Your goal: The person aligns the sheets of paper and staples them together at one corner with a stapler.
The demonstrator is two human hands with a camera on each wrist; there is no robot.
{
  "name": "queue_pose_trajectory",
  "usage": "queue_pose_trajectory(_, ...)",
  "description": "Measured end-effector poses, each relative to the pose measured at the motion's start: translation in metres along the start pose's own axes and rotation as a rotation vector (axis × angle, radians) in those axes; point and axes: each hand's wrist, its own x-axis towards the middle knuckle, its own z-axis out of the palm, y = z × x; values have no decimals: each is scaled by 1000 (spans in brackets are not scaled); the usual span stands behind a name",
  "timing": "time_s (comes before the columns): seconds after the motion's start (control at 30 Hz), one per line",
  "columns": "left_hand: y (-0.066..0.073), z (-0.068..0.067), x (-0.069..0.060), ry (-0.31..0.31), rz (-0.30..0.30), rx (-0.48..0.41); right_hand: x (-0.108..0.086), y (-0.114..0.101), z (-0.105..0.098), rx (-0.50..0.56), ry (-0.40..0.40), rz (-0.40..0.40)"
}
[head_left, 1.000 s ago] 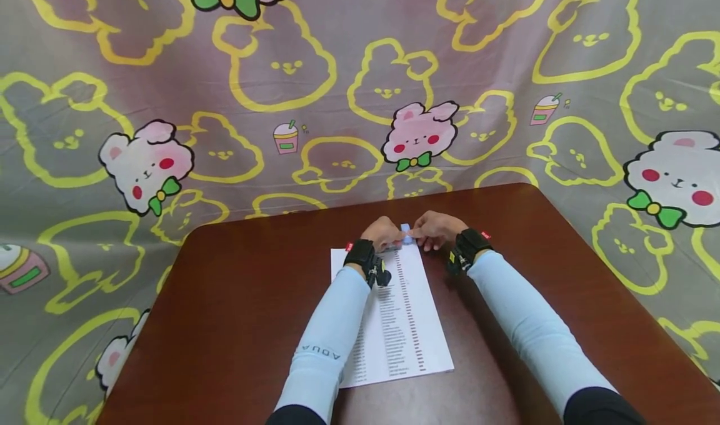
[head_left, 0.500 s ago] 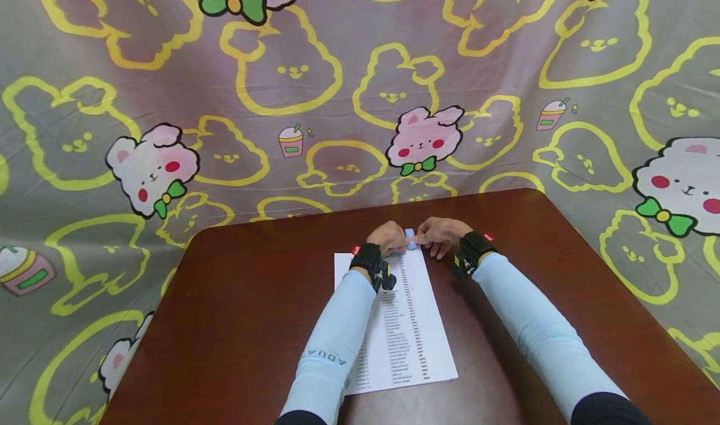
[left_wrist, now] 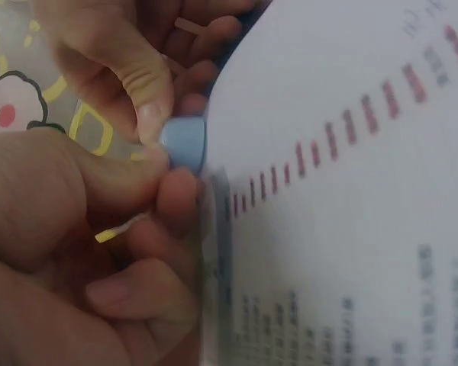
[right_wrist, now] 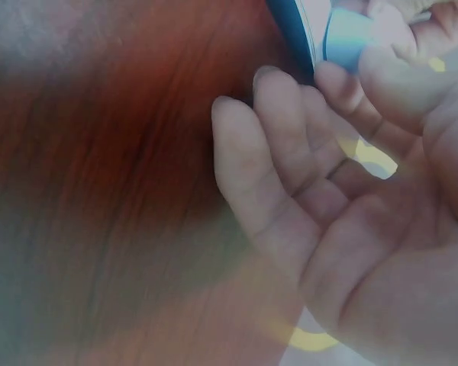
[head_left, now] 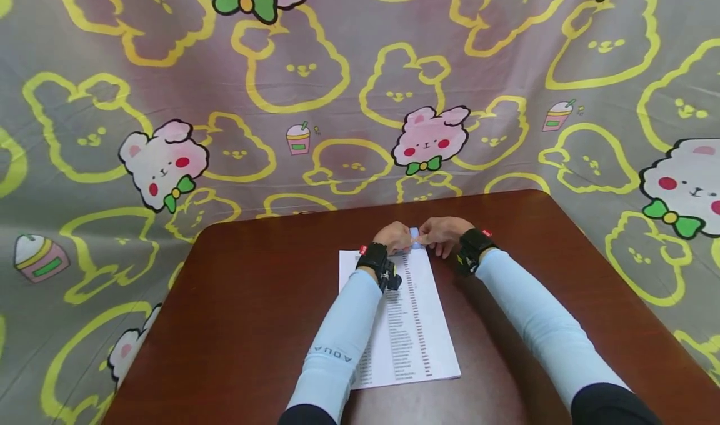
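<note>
Printed white paper sheets (head_left: 405,325) lie on the brown table. At their far edge is a small light-blue clip-like piece (head_left: 415,232), seen closer in the left wrist view as a rounded blue tab (left_wrist: 185,142). My left hand (head_left: 395,236) pinches this piece from the left with thumb and finger. From the right, my right hand (head_left: 444,232) pinches it too, thumb tips close together. In the right wrist view, my right hand's (right_wrist: 351,206) other fingers curl loosely beside the blue piece (right_wrist: 346,38). Fingers hide part of it, so its exact kind is unclear.
The table (head_left: 253,312) extends around the paper, its rounded far edge near a patterned curtain (head_left: 337,100). A grey strip (left_wrist: 220,252) runs along the paper's edge in the left wrist view. A dark blue edge (right_wrist: 296,30) shows under the paper in the right wrist view.
The head view has shifted slightly, so the scene sits a little farther right. Both hands stay at the blue piece, with only small movement.
</note>
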Motion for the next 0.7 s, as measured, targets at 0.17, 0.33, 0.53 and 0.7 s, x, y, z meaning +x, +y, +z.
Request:
queue_pose_trajectory(0.17, -6, 9, -3, -12, -11, 11, 0, 9, 7, 11, -20, -7)
queue_pose_trajectory(0.33, -5, 6, -3, 28, -2, 37, 1, 3, 5, 18, -5, -10)
queue_pose_trajectory(0.53, 1, -1, -7, 84, -23, 68, 3, -7, -3, 18, -27, -10)
queue_pose_trajectory(0.7, 6, -3, -12, 88, 8, 59, 4, -2, -6, 79, -25, 10)
